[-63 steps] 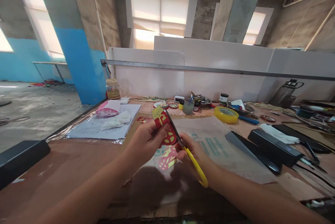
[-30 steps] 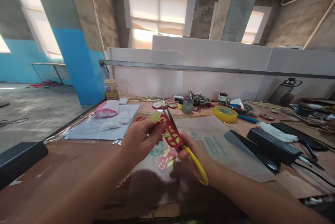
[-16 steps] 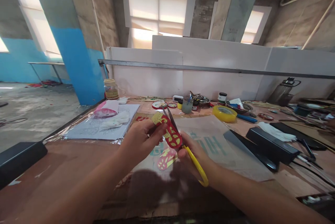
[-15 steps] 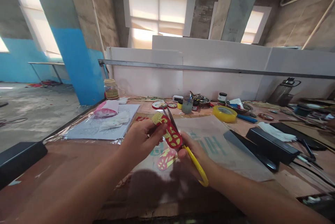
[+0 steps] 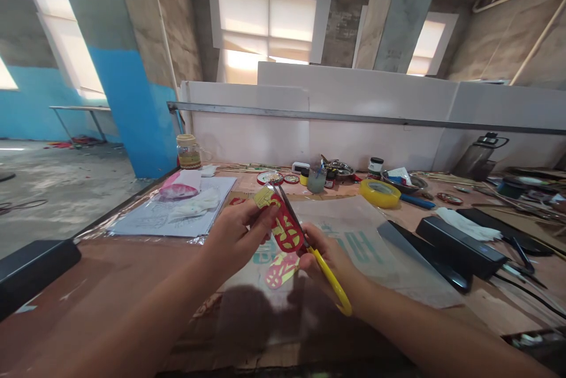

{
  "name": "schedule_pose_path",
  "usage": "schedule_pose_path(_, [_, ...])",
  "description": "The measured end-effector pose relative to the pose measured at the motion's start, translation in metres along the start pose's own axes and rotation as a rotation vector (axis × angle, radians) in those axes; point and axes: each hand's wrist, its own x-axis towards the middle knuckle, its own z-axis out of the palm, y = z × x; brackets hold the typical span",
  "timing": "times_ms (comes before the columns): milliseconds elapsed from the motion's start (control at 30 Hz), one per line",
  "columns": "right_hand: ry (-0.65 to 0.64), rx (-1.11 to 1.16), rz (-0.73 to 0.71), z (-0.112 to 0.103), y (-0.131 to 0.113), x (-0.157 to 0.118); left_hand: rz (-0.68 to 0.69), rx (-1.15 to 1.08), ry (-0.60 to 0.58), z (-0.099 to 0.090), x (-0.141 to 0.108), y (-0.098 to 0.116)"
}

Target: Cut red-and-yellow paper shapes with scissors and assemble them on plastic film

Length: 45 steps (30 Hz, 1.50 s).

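Between thumb and fingers, my left hand [image 5: 241, 233] pinches a red and yellow patterned paper cutout [image 5: 288, 235] with a rounded lower end. My right hand [image 5: 325, 257] grips yellow-handled scissors [image 5: 329, 280], whose dark blades run along the right edge of the cutout and point away from me. The blades look nearly closed. Below the hands, a second, paler pink and yellow piece [image 5: 280, 272] lies on or under a translucent sheet [image 5: 340, 219] with teal lettering. Some of my fingers are hidden behind the cutout.
White paper sheets [image 5: 150, 213] lie to the left. Along the back stand a lidded jar [image 5: 188, 153], a glass of cloudy water [image 5: 316, 179] and small paint pots. A yellow tape roll [image 5: 379, 192], a black power brick [image 5: 460, 245] and a dark bottle [image 5: 475, 157] sit to the right.
The scissor blades have drawn closer together along the cutout's edge. The cutout has shifted slightly left and down, and both hands keep their hold.
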Motion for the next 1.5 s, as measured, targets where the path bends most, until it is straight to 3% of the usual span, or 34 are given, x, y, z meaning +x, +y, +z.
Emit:
schedule_pose_path(133, [-0.036,0.095,0.011,-0.001,0.004,0.0,0.006,-0.01,-0.011,-0.001,0.001,-0.001])
schedule_pose_path(1033, [-0.021,0.038,-0.027,0.0,-0.004,-0.001,-0.025,-0.145,-0.019,-0.004,0.003,-0.005])
schedule_pose_path(1233, [-0.028,-0.068,-0.001,-0.002,-0.009,-0.002,-0.049,-0.179,0.106,-0.005,0.004,-0.004])
schedule_pose_path(1500, [-0.077,-0.12,-0.049,-0.003,-0.004,-0.004,0.044,-0.044,-0.002,-0.005,0.003,-0.001])
